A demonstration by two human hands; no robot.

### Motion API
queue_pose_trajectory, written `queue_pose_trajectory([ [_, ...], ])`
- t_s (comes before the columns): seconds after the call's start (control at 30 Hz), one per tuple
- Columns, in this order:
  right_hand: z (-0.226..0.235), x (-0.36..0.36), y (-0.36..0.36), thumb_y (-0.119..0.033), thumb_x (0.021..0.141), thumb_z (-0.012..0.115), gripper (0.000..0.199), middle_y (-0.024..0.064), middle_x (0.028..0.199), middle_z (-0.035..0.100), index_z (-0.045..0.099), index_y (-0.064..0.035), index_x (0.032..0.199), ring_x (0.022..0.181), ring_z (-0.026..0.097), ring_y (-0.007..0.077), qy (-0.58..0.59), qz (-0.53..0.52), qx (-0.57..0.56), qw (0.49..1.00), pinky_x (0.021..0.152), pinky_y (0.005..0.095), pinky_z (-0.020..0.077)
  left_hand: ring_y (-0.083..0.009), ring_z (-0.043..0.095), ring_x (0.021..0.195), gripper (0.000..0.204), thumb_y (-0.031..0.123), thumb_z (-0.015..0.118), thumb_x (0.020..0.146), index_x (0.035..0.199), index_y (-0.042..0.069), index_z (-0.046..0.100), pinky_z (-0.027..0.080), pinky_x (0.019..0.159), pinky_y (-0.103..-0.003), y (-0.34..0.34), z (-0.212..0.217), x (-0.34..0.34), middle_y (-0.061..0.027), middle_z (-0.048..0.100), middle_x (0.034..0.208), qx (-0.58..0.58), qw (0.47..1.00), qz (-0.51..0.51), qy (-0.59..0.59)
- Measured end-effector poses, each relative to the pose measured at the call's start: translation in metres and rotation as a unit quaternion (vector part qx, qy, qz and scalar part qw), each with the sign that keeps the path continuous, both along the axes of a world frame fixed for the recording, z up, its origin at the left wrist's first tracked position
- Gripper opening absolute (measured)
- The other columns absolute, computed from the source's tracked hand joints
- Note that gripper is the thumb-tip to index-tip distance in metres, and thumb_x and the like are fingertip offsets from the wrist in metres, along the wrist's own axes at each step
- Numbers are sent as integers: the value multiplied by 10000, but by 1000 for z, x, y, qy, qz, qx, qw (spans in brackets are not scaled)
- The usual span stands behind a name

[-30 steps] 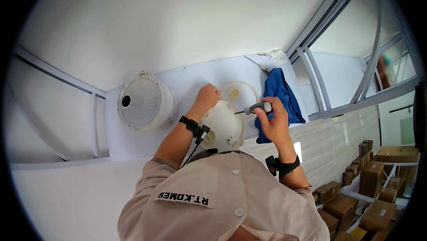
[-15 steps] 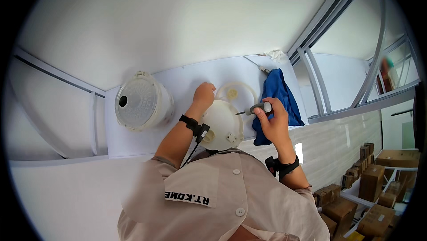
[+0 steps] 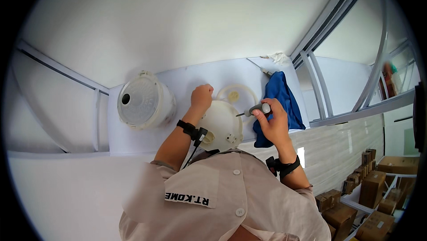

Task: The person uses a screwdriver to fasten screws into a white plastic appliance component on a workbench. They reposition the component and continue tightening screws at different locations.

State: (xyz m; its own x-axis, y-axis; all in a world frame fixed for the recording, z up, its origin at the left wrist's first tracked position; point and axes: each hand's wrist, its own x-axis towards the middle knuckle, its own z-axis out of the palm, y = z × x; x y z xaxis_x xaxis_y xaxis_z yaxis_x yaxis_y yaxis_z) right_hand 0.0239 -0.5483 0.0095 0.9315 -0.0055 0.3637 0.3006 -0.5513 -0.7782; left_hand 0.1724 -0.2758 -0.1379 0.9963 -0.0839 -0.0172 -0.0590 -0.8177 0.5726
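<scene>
In my right hand [image 3: 275,121] is a screwdriver [image 3: 260,109] with a grey handle. Its thin shaft points left, over the round cream-white plastic lid [image 3: 222,115] close to my body. My left hand [image 3: 202,97] is closed at the lid's far left edge, knuckles up; whatever its fingers might hold is hidden. Just beyond the lid lies a pale translucent ring [image 3: 250,90], with a small yellowish round disc [image 3: 233,96] inside it.
A large white cylindrical tub [image 3: 147,101] with a dark round hole in its top stands on the left of the white table [image 3: 187,72]. To the right are a blue cloth [image 3: 284,101], a second tool [image 3: 265,71] and crumpled white tissue [image 3: 279,57]. Cardboard boxes [image 3: 371,185] are stacked lower right.
My left hand has shifted slightly left and its fingers look more curled. The screwdriver stays in my right hand, almost unmoved. The whole view has shifted a little.
</scene>
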Motion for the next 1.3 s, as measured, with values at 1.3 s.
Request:
queue_pose_trajectory([
  [1.3, -14, -51, 110, -184, 1050, 746, 363, 101, 1166, 670, 562, -15, 1313, 1001, 676, 155, -75, -26, 322, 943, 834, 295, 594, -124, 665, 869, 173, 202, 659, 1117, 1162, 36, 681, 573, 804, -270, 110, 47, -116, -33, 708, 1002, -635, 714, 4, 294],
])
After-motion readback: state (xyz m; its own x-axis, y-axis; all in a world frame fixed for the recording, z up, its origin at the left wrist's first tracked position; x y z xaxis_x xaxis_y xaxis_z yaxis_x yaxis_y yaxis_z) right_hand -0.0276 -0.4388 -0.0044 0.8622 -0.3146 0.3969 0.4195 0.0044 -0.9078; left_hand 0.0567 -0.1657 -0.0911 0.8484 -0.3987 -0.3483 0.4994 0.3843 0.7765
